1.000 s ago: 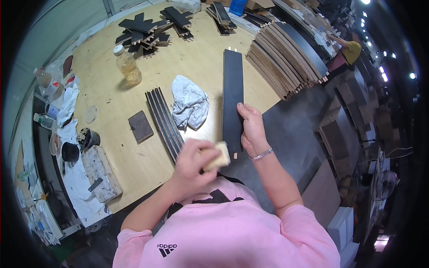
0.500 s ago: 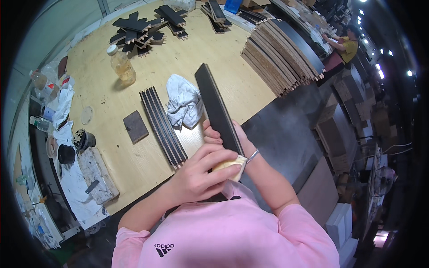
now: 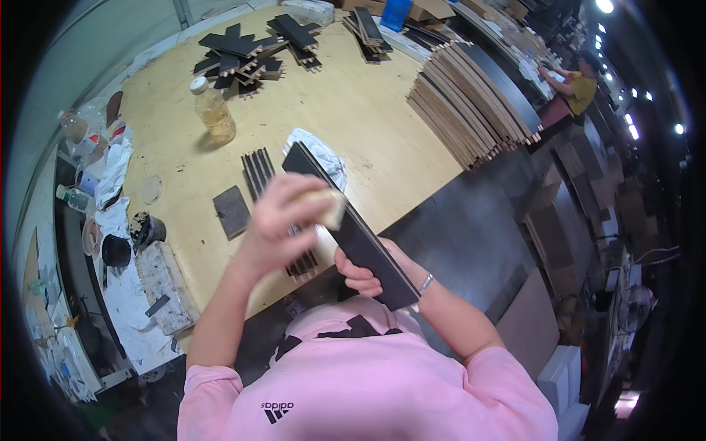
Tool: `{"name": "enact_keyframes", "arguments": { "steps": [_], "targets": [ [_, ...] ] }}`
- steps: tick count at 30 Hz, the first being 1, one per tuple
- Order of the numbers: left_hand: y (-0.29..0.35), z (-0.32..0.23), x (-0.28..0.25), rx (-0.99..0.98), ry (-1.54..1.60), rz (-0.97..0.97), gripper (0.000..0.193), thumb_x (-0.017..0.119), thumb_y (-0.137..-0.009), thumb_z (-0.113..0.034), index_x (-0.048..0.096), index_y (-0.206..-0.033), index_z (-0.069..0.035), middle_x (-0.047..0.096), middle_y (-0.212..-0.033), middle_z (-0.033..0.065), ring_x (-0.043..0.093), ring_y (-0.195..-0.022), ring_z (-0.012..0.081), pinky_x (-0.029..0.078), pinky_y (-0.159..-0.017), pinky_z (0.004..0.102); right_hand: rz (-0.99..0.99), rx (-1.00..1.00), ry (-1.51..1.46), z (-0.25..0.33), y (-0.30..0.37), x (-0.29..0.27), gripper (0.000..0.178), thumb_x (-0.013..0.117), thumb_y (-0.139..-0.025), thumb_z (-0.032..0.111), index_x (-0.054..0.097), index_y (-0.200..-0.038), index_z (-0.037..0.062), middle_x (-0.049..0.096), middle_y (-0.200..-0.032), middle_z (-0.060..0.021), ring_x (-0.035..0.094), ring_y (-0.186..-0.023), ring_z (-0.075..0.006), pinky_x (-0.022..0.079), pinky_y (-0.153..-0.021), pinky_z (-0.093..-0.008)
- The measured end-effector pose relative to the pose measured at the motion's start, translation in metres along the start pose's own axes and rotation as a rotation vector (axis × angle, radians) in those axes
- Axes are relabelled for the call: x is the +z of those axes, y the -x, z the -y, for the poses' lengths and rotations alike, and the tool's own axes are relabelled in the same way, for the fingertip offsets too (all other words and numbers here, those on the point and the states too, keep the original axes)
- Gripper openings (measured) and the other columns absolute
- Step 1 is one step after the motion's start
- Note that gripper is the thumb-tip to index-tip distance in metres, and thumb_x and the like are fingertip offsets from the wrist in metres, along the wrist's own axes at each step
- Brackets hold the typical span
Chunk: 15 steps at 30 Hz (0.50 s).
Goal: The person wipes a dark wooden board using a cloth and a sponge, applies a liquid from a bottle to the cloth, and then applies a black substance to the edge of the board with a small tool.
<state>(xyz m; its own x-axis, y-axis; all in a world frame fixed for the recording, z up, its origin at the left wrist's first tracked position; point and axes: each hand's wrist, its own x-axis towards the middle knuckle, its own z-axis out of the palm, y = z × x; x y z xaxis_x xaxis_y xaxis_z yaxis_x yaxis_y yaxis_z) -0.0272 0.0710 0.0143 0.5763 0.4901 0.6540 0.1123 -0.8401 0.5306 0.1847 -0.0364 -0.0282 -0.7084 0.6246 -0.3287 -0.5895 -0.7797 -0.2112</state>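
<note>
R hand (image 3: 358, 275) holds blk board (image 3: 373, 257) o/ tbl edge (image 3: 419, 200).

One wide fisheye view, from the left one of two cameras worn side by side on a person's head, looking down and forward. The pink shirt (image 3: 412, 375) fills the bottom, nearest the lens; the left hand (image 3: 278, 220) and right hand (image 3: 399, 259) sit mid-frame, within arm's reach. The table (image 3: 379, 110) stretches away from its near edge below centre to its far edge near the top. Straight lines bend toward a dark, rounded rim.
</note>
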Motion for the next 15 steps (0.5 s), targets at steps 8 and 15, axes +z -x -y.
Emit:
{"name": "enact_keyframes", "arguments": {
  "steps": [8, 15],
  "targets": [
    [0.055, 0.049, -0.078, -0.434, -0.261, -0.209, 0.04, 0.061, -0.07, 0.007, 0.07, -0.108, -0.002, 0.064, -0.119, 0.0114, 0.061, -0.111, 0.0235, 0.049, -0.093, 0.0319, 0.018, 0.098, 0.129, -0.025, 0.017, -0.006, 0.049, 0.032, -0.105, 0.038, 0.053, -0.097, -0.0066, 0.04, -0.059, -0.0037, 0.039, -0.045, -0.0116, 0.034, -0.036, -0.0229],
    [0.053, -0.046, -0.036, -0.177, -0.059, -0.095, 0.041, 0.067, -0.067, 0.004, 0.07, -0.106, -0.006, 0.063, -0.113, 0.0138, 0.061, -0.101, 0.0307, 0.051, -0.084, 0.0401, -0.038, 0.16, 0.09, -0.031, 0.0, -0.011, 0.044, 0.031, -0.106, 0.033, 0.054, -0.097, -0.0037, 0.041, -0.059, -0.0032, 0.039, -0.044, -0.0103, 0.034, -0.037, -0.0221]
  ]
}}
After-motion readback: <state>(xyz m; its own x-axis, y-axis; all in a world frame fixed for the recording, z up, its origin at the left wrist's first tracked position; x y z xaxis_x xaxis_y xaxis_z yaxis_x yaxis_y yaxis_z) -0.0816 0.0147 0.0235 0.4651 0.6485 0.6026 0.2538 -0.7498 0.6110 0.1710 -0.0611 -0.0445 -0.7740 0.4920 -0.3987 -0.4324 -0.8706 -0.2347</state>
